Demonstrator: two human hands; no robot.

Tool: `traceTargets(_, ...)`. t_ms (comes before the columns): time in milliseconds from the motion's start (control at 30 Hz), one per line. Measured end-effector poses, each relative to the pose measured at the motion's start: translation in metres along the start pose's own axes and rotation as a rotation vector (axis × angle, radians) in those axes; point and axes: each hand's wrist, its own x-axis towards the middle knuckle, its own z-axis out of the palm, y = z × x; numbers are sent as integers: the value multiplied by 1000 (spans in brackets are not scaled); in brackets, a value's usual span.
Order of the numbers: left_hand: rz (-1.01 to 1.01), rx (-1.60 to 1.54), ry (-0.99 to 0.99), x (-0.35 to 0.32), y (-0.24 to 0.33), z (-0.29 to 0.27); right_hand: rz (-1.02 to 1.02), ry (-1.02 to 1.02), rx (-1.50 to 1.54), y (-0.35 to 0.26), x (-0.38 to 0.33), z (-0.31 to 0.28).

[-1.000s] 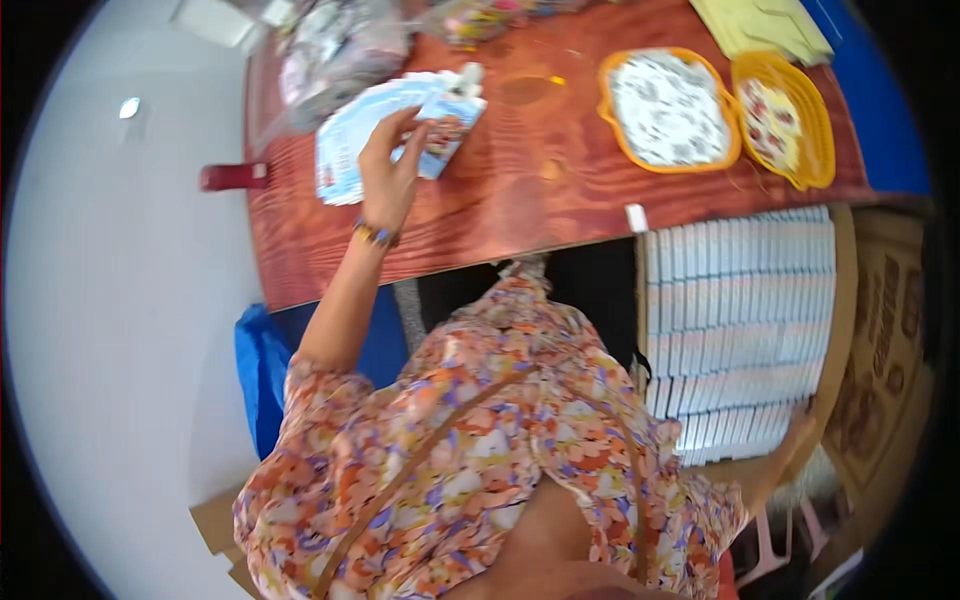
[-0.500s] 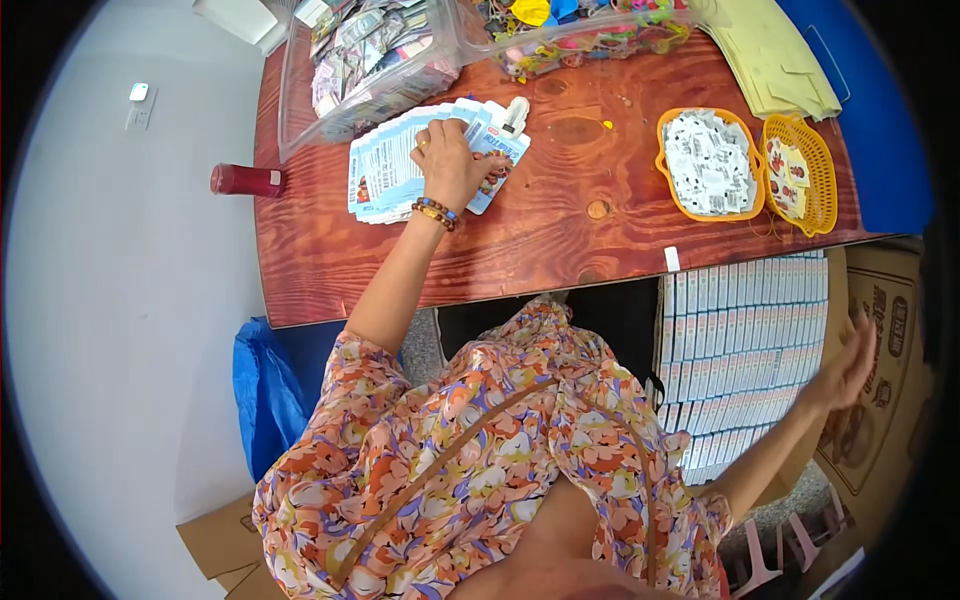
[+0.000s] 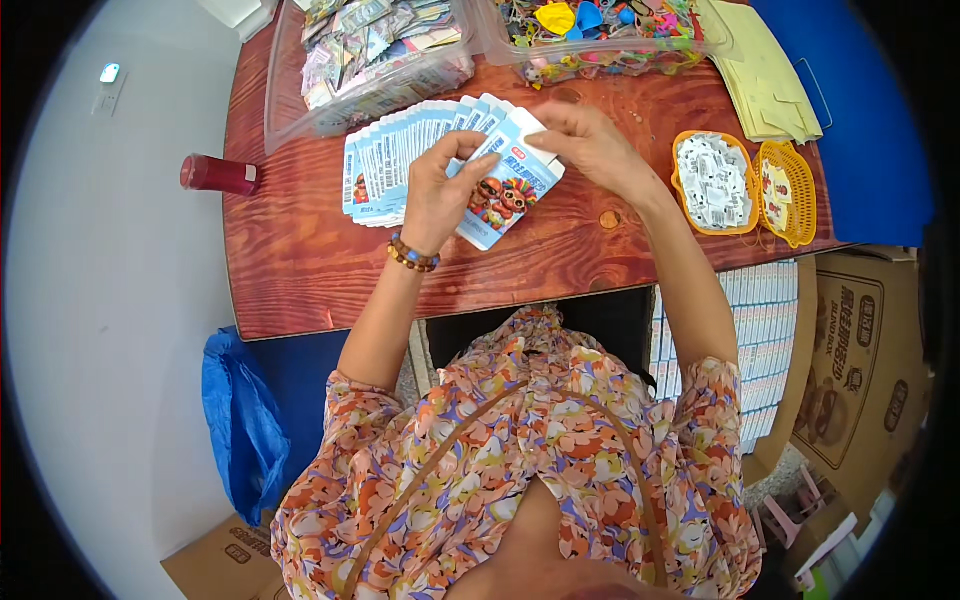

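Note:
A blue-and-white flattened cardboard box [image 3: 512,192] with colourful cartoon figures on its front lies tilted over the table. My left hand [image 3: 440,188] grips its left edge, with the thumb on the front. At the box's upper end, my right hand [image 3: 590,148] pinches the white flap between thumb and fingers. Beneath and left of my left hand, a fanned row of matching flat boxes [image 3: 378,165] rests on the wooden table [image 3: 330,270].
Behind are a clear bin of small packets [image 3: 385,50] and another of colourful trinkets [image 3: 600,45]. Rightward stand an orange basket of white sachets [image 3: 712,180], a yellow basket [image 3: 800,215] and yellow sheets [image 3: 760,85]. A red cylinder [image 3: 220,175] lies at the left edge.
My right hand has come in from the far right to the box's upper end. The left hand, on the fanned boxes before, now holds the front box, which has shifted rightward and nearer.

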Motion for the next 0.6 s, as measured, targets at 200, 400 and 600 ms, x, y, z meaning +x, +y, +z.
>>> traceTargets(200,361,753,68,-39,11,19,64,-128,-20,1,-10,0)
traceTargets(400,216,513,55,-43,7,29,115,-116,5,1,-14,-3)
traceTargets(600,120,336,119,-41,7,29,-88,332,2,4,-57,16)
